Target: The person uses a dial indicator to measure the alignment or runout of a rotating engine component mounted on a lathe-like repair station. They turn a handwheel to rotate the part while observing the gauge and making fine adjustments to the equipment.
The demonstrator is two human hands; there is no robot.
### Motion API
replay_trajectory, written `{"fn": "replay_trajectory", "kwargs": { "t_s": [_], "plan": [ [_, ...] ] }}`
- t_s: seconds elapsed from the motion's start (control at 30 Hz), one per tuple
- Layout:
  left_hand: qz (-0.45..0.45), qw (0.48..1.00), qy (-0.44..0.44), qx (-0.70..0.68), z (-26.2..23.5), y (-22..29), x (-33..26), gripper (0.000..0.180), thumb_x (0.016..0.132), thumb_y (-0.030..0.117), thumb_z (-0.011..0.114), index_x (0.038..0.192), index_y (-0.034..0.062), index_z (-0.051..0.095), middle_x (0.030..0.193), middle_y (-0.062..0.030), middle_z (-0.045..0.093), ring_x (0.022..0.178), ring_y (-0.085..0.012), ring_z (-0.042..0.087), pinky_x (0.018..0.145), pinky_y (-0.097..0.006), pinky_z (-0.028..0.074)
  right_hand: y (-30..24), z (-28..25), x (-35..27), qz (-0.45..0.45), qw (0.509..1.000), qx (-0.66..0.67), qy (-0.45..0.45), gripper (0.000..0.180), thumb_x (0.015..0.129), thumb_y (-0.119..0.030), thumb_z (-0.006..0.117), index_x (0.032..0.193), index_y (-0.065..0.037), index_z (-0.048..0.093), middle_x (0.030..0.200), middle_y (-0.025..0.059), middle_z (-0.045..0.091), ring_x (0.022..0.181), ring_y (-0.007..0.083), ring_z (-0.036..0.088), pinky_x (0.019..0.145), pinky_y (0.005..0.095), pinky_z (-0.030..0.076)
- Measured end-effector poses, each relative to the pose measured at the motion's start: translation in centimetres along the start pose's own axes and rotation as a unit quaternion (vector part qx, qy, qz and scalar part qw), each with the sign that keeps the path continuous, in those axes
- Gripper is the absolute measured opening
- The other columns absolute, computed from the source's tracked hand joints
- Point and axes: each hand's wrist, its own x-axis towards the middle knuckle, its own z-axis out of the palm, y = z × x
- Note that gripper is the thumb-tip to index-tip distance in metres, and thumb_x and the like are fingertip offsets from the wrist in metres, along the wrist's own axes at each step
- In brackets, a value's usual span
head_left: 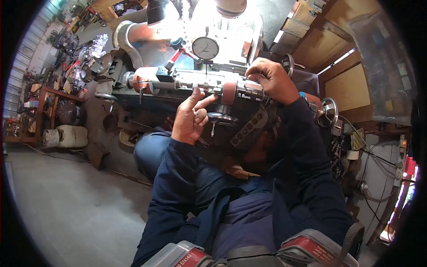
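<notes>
Your right hand (271,79) closes its grip over the right end of a steel shaft (209,86) lying level across the machine (147,44), long axis running left to right. Your left hand (191,118) holds nothing, forefinger raised to the shaft's underside beneath a dial gauge (205,47).

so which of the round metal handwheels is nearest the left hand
The dark round handwheel just right of the left hand, below the shaft; the shiny spoked handwheel sits far off at the machine's right end.
</notes>
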Motion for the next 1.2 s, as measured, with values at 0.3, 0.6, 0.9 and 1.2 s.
{"fn": "replay_trajectory", "kwargs": {
  "t_s": [0.3, 0.6, 0.9, 1.2],
  "plan": [
    [0.0, 0.997, 0.047, 0.055, 0.9, -1.9, 0.7, 0.034, 0.09, 0.02, 0.067, 0.113, 0.0036, 0.048, 0.098, -0.0048, 0.057, 0.052, -0.0013, 0.041, 0.042, -0.017, 0.035, -1.0, 0.2, 0.3, -0.056, 0.998, -0.032, -0.024, 0.01, 0.075, 0.004, 0.066, 0.081, -0.002, 0.062, 0.08, 0.0072, 0.058, 0.082, 0.0238, 0.056, 0.076, 0.0341, 0.043],
    [-0.002, 0.997, 0.043, 0.07, 0.8, -2.1, 1.0, 0.03, 0.09, 0.017, 0.065, 0.111, 0.0056, 0.048, 0.083, 0.0035, 0.052, 0.051, -0.0002, 0.041, 0.04, -0.016, 0.033, -0.8, 0.2, 0.8, -0.152, 0.979, -0.129, -0.03, 0.01, 0.074, 0.0, 0.068, 0.079, -0.005, 0.062, 0.083, 0.0071, 0.061, 0.088, 0.0274, 0.057, 0.081, 0.0365, 0.044],
    [0.0, 0.996, 0.035, 0.085, 0.9, -1.7, 0.8, 0.027, 0.091, 0.019, 0.064, 0.11, 0.0056, 0.049, 0.073, 0.0056, 0.051, 0.049, 0.0014, 0.04, 0.038, -0.015, 0.032, -3.1, -1.1, 0.1, -0.121, 0.963, -0.236, -0.043, 0.012, 0.08, -0.018, 0.068, 0.081, -0.005, 0.067, 0.08, 0.0086, 0.059, 0.083, 0.0279, 0.059, 0.07, 0.0391, 0.048],
    [0.012, 0.995, 0.051, 0.086, 0.9, -1.8, 0.8, 0.027, 0.09, 0.015, 0.065, 0.111, 0.0069, 0.049, 0.081, 0.0047, 0.05, 0.055, -0.0007, 0.043, 0.042, -0.015, 0.032, -4.6, 0.1, 0.5, 0.08, 0.974, -0.206, -0.051, 0.031, 0.078, -0.027, 0.069, 0.074, 0.003, 0.068, 0.066, 0.0221, 0.061, 0.065, 0.034, 0.064, 0.065, 0.042, 0.049]
  ]
}}
